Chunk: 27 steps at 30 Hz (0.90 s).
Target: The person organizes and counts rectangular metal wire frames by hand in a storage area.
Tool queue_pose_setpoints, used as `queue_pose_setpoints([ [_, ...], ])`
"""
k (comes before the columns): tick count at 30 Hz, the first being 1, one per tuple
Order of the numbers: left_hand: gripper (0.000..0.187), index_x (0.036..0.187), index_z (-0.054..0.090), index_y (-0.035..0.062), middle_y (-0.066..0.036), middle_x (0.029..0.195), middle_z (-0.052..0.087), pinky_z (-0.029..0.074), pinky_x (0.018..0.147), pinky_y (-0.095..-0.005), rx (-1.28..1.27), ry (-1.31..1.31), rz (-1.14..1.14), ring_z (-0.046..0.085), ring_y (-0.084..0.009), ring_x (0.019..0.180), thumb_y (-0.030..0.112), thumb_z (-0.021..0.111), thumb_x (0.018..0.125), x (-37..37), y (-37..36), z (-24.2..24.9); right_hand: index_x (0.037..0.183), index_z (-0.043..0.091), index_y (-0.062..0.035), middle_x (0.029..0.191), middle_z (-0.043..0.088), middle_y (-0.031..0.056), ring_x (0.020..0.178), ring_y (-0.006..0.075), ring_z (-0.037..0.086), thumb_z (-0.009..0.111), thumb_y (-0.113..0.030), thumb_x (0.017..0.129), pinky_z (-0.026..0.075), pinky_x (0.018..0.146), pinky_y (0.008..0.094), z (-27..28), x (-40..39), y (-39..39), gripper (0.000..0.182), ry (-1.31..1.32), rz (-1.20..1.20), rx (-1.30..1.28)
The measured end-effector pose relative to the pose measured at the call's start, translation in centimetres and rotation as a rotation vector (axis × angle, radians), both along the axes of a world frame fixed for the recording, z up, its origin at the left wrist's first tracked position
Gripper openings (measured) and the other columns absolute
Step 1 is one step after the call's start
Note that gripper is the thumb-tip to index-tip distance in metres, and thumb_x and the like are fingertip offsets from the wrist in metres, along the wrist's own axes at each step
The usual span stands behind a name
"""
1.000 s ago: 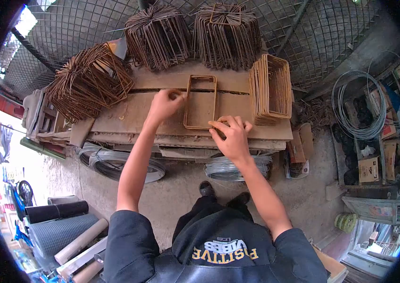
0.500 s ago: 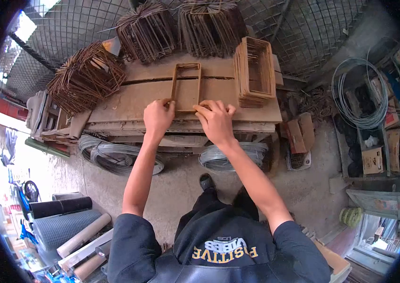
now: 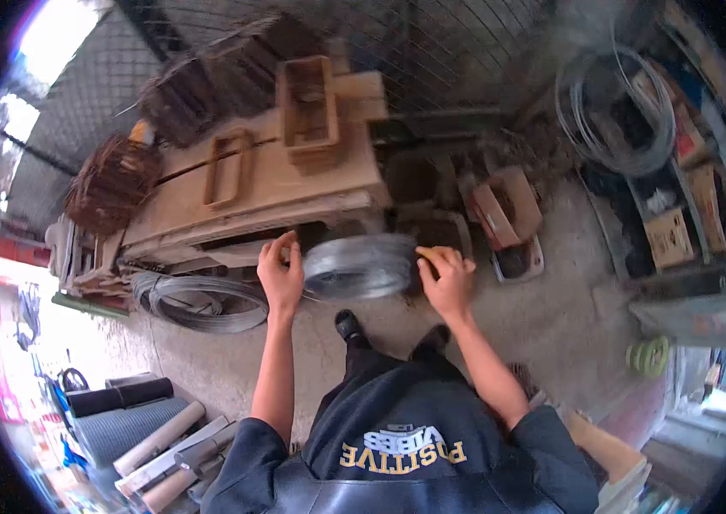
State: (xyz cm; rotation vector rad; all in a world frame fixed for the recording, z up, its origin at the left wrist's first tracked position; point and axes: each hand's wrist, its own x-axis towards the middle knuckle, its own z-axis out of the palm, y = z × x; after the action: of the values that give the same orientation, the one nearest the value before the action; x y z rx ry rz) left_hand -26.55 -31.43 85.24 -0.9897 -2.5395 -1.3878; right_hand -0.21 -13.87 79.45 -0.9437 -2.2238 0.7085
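Note:
My left hand (image 3: 281, 272) hovers in front of the workbench (image 3: 179, 190), fingers loosely bent, with nothing visible in it. Further right, my right hand (image 3: 449, 278) is in the air with thumb and forefinger apart, also holding nothing that I can see. Between the two hands a blurred coil of grey wire (image 3: 359, 270) shows below the bench edge. On the bench top lies a narrow rectangular frame of rusty bent bar (image 3: 244, 170), away from both hands. Beside it is a stack of larger rectangular rusty frames (image 3: 312, 158).
Bundles of rusty bent bars (image 3: 114, 184) line the bench's back edge by a mesh fence. Another wire coil (image 3: 200, 308) lies under the bench. Right of it are an open cardboard box (image 3: 504, 206) and shelving with a hanging wire coil (image 3: 569, 120). Rolls (image 3: 127, 424) lie lower left.
Both hands have let go of the narrow rusty frame and drawn back from the bench, wider apart. The view has turned right, so the bench now sits further left.

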Motion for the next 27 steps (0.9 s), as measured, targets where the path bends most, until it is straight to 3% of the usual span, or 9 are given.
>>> queue_pose_setpoints([
  [3,0.024,0.118,0.075,0.0079,-0.012,0.094,0.070,0.051,0.075,-0.0354,-0.040,-0.048,-0.132,0.065,-0.0264,0.082,0.009,0.070,0.094,6.1,3.3,-1.8,0.120,0.077,-0.0189,0.117,0.069,0.0058,0.114,0.0256,0.061,0.067,-0.023,0.100,0.030,0.101,0.0494,-2.8,7.8,2.5,0.022,-0.116,-0.156,-0.155],
  [6,0.023,0.116,0.075,0.0072,-0.012,0.091,0.068,0.049,0.070,-0.0357,-0.093,-0.099,-0.268,0.060,-0.0243,0.076,0.008,0.070,0.094,11.5,6.5,-3.4,0.122,0.075,-0.0190,0.111,0.068,0.0080,0.109,0.0292,0.062,0.067,-0.023,0.101,0.032,0.102,0.0604,-6.1,13.4,4.4,0.023,-0.163,-0.299,-0.330],
  [10,0.021,0.114,0.076,0.0066,-0.015,0.090,0.069,0.050,0.069,-0.0382,-0.162,-0.181,-0.432,0.062,-0.0254,0.074,0.008,0.070,0.093,17.2,10.1,-6.1,0.121,0.075,-0.0180,0.110,0.070,0.0056,0.107,0.0278,0.064,0.070,-0.020,0.097,0.031,0.104,0.0543,-10.6,18.0,5.1,0.025,-0.139,-0.398,-0.410],
  [14,0.021,0.113,0.076,0.0065,-0.015,0.091,0.071,0.050,0.067,-0.0397,-0.295,-0.249,-0.515,0.061,-0.0263,0.070,0.008,0.070,0.093,21.7,13.2,-10.5,0.120,0.076,-0.0156,0.107,0.072,0.0075,0.099,0.0273,0.068,0.070,-0.018,0.096,0.043,0.096,0.0489,-15.7,19.7,5.5,0.025,-0.284,-0.465,-0.458],
  [19,0.021,0.108,0.078,0.0070,-0.017,0.092,0.075,0.055,0.077,-0.0367,-0.437,-0.690,-0.563,0.072,-0.0280,0.083,0.011,0.068,0.091,24.7,14.0,-25.8,0.118,0.076,-0.0119,0.104,0.075,0.0095,0.090,0.0265,0.072,0.072,-0.017,0.094,0.051,0.088,0.0429,-22.8,21.0,4.4,0.025,-0.358,-0.497,-0.559],
  [20,0.021,0.106,0.079,0.0072,-0.018,0.091,0.076,0.056,0.082,-0.0361,-0.584,-0.698,-0.543,0.075,-0.0267,0.090,0.015,0.066,0.091,24.6,14.0,-29.2,0.118,0.076,-0.0120,0.102,0.076,0.0098,0.090,0.0266,0.072,0.073,-0.016,0.093,0.052,0.088,0.0428,-25.0,21.0,4.1,0.026,-0.405,-0.519,-0.619],
  [22,0.021,0.105,0.079,0.0061,-0.017,0.092,0.077,0.056,0.081,-0.0373,-0.664,-0.646,-0.568,0.074,-0.0264,0.090,0.015,0.065,0.092,23.9,12.3,-39.8,0.118,0.076,-0.0121,0.101,0.077,0.0101,0.090,0.0268,0.073,0.073,-0.015,0.092,0.053,0.088,0.0427,-30.4,21.2,3.8,0.027,-0.463,-0.539,-0.679],
  [25,0.022,0.107,0.077,0.0042,-0.016,0.096,0.077,0.056,0.080,-0.0386,-0.758,-0.594,-0.586,0.073,-0.0262,0.091,0.017,0.064,0.095,22.6,12.3,-50.8,0.121,0.076,-0.0122,0.099,0.077,0.0105,0.092,0.0264,0.073,0.072,-0.012,0.091,0.056,0.085,0.0408,-39.6,21.0,3.2,0.029,-0.277,-0.525,-0.834],
  [27,0.025,0.112,0.074,0.0024,-0.016,0.101,0.075,0.056,0.081,-0.0388,-0.768,-0.655,-0.536,0.071,-0.0263,0.093,0.018,0.062,0.097,21.1,11.5,-59.2,0.110,0.075,-0.0092,0.098,0.075,0.0160,0.088,0.0343,0.072,0.071,-0.010,0.090,0.058,0.081,0.0416,-45.6,19.9,3.7,0.021,-0.216,-0.523,-0.676],
])
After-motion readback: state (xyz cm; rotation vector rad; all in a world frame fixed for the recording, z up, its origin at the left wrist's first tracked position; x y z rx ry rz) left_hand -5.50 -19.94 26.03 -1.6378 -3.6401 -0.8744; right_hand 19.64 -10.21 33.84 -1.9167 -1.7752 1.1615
